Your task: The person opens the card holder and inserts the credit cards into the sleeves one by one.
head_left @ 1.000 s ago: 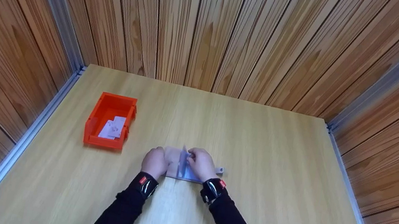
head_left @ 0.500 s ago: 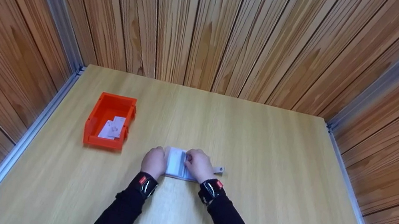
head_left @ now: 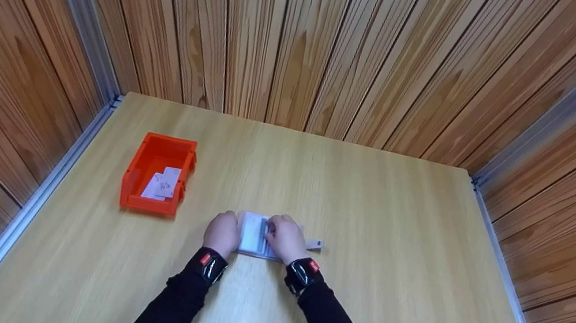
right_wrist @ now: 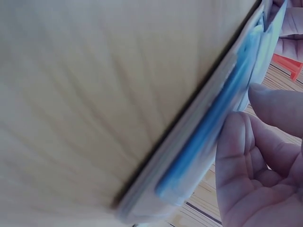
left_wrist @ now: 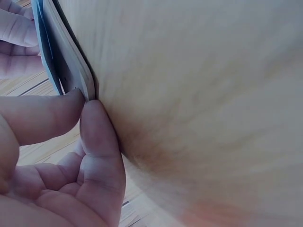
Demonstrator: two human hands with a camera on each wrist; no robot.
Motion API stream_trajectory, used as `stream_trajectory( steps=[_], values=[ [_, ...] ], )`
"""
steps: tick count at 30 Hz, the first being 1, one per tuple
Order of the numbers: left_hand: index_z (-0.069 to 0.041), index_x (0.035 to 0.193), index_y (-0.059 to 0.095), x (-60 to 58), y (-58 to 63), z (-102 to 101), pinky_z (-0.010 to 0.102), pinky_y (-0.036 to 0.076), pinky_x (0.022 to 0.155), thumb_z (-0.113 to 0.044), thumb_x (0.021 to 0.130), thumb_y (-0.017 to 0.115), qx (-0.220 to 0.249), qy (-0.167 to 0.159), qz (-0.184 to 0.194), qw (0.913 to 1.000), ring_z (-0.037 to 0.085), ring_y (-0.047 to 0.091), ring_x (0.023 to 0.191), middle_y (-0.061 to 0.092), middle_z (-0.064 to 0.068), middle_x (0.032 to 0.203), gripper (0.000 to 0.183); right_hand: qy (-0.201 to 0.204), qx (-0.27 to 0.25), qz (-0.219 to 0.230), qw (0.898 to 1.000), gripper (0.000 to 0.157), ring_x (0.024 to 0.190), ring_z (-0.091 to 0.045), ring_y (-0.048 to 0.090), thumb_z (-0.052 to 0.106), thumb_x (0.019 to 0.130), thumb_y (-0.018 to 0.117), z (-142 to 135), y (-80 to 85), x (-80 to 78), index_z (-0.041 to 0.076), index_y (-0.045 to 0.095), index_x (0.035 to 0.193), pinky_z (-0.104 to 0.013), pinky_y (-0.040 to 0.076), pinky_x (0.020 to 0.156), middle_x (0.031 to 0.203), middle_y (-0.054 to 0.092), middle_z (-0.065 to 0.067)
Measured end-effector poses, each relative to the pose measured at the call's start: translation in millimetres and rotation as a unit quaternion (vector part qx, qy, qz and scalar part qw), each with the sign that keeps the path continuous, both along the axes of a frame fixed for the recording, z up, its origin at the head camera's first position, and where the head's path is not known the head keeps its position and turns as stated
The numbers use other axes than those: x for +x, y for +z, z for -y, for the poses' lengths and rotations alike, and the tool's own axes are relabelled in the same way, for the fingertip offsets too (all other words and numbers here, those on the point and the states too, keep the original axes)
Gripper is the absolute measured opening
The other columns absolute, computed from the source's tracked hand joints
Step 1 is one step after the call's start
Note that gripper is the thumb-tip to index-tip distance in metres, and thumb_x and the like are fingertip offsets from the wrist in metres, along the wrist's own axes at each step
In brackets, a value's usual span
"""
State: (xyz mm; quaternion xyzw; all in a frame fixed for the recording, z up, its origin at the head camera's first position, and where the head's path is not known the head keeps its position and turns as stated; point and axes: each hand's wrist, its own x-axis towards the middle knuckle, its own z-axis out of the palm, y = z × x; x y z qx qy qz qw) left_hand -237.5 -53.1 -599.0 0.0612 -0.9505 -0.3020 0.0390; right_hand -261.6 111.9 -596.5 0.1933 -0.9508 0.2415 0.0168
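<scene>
Thumb and forefinger make a narrow grip on the left hand [head_left: 223, 232], pinching the left edge of the card holder [head_left: 254, 236]. From my remote seat, the right hand [head_left: 288, 239] also looks pinched, on the holder's blue sleeve [right_wrist: 201, 144], though I cannot tell whether a loose card sits between its fingertips. The holder lies on the worktop [head_left: 396, 250] in front of the person, and its tab [head_left: 315, 244] pokes out beyond the right hand. A second ago I had a leaf [left_wrist: 46, 54] standing upright near the middle; now it leans over to the left with its pale face up, and over the last half second I notice hardly any movement. I take that to mean the leaf is turned and the work has settled at the sleeve. My left wrist view shows a dark gap beneath the leaf, so I judge it is not pressed flat. White cards [head_left: 162, 184] lie in the orange bin [head_left: 147, 204], well apart on the left, unchanged.
</scene>
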Motion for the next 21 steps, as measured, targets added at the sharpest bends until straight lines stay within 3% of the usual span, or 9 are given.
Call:
stream_trajectory(
  steps=[14, 21],
  values=[
    [0.006, 0.082, 0.059, 0.4, -1.4, 1.0, 0.050, 0.051, 0.072, 0.003, 0.081, 0.062, 0.012, -0.002, -0.010, 0.9999, 0.040, 0.065, 0.081, 0.065, 0.021, 0.081, 0.004, -0.001, 0.000, 0.014, 1.000, 0.021, 0.090, -0.025, 0.062, 0.009, 0.085, 0.075, 0.7, 0.0, -1.2, 0.002, 0.068, 0.103, -0.039, 0.051, 0.081, 0.096, 0.062, -0.009],
    [0.001, 0.077, 0.058, 0.3, 1.1, 2.6, 0.050, 0.050, 0.070, 0.004, 0.083, 0.059, 0.022, -0.005, -0.007, 0.9997, 0.039, 0.065, 0.078, 0.065, 0.019, 0.078, 0.007, -0.002, -0.004, 0.014, 1.000, 0.022, 0.088, -0.025, 0.061, 0.008, 0.083, 0.075, 0.0, -0.1, -0.8, 0.001, 0.068, 0.103, -0.038, 0.052, 0.080, 0.095, 0.061, -0.009]
  ],
)
